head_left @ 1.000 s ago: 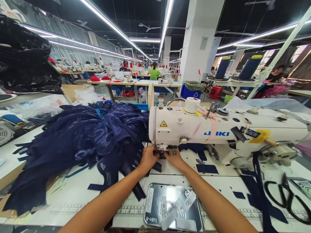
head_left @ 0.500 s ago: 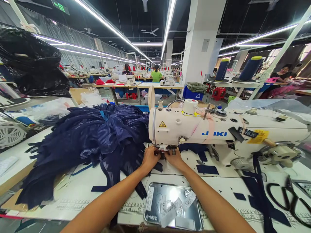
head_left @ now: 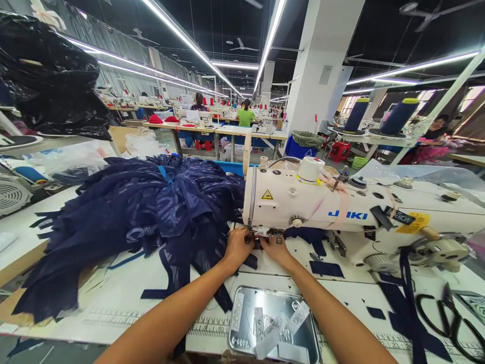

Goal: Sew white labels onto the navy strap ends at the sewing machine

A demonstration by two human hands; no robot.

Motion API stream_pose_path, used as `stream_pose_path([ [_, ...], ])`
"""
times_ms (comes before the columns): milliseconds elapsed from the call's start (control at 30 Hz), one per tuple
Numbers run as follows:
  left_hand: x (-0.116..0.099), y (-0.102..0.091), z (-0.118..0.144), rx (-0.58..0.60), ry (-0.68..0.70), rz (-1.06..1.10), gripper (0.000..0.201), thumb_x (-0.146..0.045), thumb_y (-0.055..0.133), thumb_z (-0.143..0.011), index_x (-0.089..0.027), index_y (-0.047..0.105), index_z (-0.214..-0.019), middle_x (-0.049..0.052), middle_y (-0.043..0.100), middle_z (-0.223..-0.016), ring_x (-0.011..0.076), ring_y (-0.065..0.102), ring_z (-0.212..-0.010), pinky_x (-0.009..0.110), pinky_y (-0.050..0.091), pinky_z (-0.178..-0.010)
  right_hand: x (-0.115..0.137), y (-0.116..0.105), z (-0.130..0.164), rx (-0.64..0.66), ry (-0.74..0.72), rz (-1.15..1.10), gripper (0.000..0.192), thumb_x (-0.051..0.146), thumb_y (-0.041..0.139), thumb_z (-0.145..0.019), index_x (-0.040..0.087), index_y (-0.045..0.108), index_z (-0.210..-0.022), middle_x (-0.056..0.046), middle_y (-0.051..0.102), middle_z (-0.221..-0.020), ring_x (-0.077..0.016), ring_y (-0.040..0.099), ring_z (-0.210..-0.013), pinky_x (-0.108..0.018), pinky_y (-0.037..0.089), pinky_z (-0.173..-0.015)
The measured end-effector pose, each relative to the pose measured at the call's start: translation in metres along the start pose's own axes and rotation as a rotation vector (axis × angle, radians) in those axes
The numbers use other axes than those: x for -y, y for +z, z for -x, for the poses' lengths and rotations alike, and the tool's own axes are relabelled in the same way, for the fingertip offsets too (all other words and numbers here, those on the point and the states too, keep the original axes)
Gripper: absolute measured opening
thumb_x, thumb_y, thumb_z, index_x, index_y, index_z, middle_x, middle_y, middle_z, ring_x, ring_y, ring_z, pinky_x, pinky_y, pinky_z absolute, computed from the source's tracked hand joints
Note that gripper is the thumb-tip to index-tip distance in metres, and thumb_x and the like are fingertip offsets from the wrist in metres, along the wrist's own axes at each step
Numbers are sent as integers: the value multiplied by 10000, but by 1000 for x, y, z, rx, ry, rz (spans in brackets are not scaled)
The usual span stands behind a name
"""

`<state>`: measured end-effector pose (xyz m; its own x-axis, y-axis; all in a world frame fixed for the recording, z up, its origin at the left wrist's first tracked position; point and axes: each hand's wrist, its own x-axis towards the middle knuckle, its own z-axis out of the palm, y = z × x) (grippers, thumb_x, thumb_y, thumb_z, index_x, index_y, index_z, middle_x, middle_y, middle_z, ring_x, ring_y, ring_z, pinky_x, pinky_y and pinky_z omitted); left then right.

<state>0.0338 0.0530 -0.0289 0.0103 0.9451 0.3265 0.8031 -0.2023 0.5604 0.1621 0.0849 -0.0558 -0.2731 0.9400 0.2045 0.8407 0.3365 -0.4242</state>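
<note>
Nothing has shifted since before: the left hand [head_left: 238,246] and right hand [head_left: 276,248] both pinch navy fabric [head_left: 254,244], steadying it under the sewing machine [head_left: 341,212] needle at twelve o'clock.

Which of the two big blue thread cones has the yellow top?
The right-hand dark blue thread cone, nearer the slanted white pole. Its top cap is yellow, while the left dark blue thread cone has a greenish cap.

garment factory floor, juki sewing machine [head_left: 341,212], navy fabric pile [head_left: 140,212], rows of sewing tables [head_left: 227,130]
</note>
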Motion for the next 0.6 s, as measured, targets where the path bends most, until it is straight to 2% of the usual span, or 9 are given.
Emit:
stream_pose_path([
  [100, 0, 0, 0, -1, -4, -6, 150, -36, 520, -666, -143, 603, -602, 21, 579, -688, 143, 533, -680, 238, 368, -628, 0, 1, 0, 11, 16, 22, 249, 189, 463, -795, 186, 640, -620, -37, 665, -702, -204, 582, -836, -295, 389, -769],
  [267, 1, 1, 0, 3, -17, -16, 148, -43, 520, -672, -142, 603, -600, 26, 573, -687, 147, 530, -683, 243, 364, -626, 0, 0, 0, 3, 0, 44, 230, 204, 457, -811, 189, 652, -690, -38, 670, -756, -199, 574, -885, -293, 376, -789],
  [600, 1, 2, -1, 11, -28, -27, 155, -56, 534, -680, -149, 591, -570, 13, 567, -678, 141, 527, -681, 240, 365, -635, -2, -2, 3, -73, -122, 71, 202, 184, 470, -788, 172, 654, -706, -55, 647, -641, -211, 590, -787, -295, 384, -727],
])
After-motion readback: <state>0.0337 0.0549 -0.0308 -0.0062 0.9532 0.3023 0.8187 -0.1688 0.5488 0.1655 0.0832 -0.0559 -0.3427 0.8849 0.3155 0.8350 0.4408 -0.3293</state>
